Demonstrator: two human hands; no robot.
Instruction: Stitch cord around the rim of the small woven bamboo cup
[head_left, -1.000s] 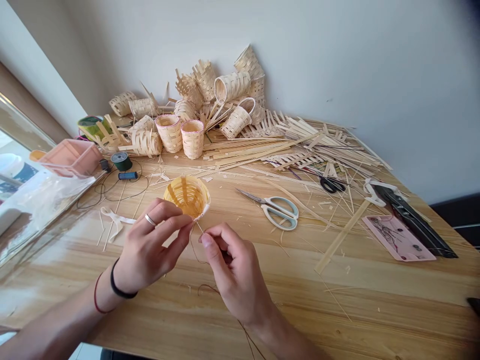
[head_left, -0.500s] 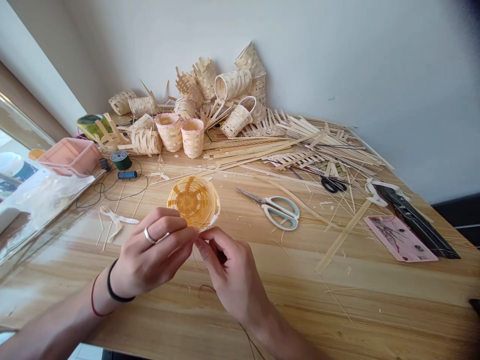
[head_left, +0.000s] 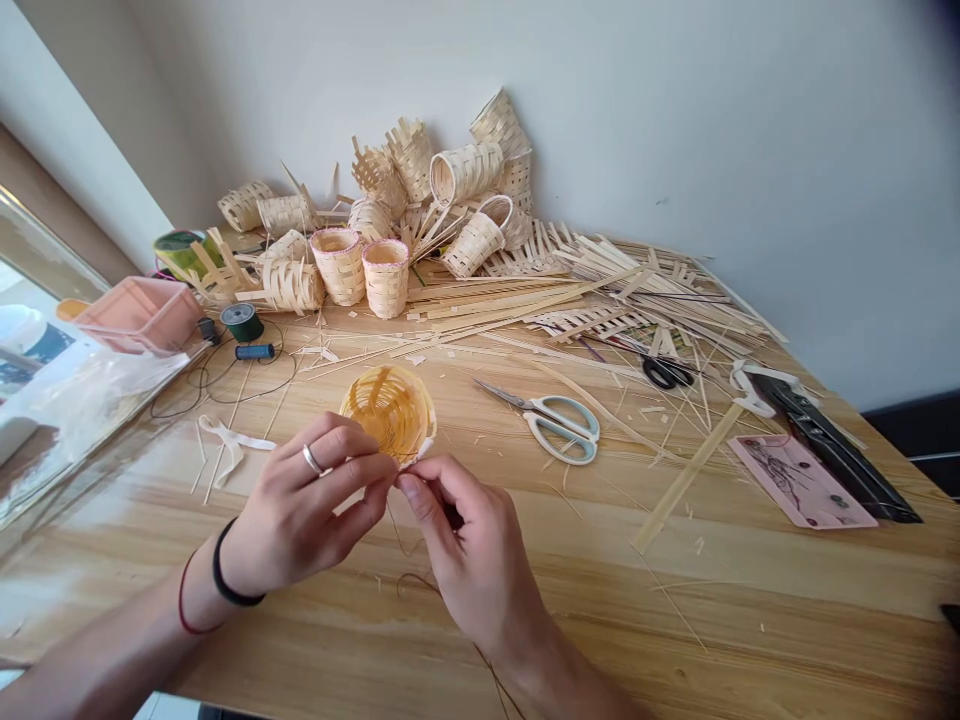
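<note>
A small woven basket is tilted with its mouth facing me, its inside glowing yellow and a pale strip along its rim. My right hand grips the near right rim, thumb on top and the other fingers curled underneath. Pinched closed against the same spot, my left hand appears to hold a thin brown thread that loops below the fingertips. More of this thread trails past my right wrist. The fingertips meet and partly hide the rim. Scissors with pale blue and white handles lie right of the basket.
Several woven baskets and loose bamboo strips are heaped along the wall. A pink bin, a green thread spool and a blue spool stand left. Black scissors and a pink tray lie right.
The basket has tipped a little, so more of its inner wall shows. My hands stay together at its near rim, with the left fingers slightly shifted.
</note>
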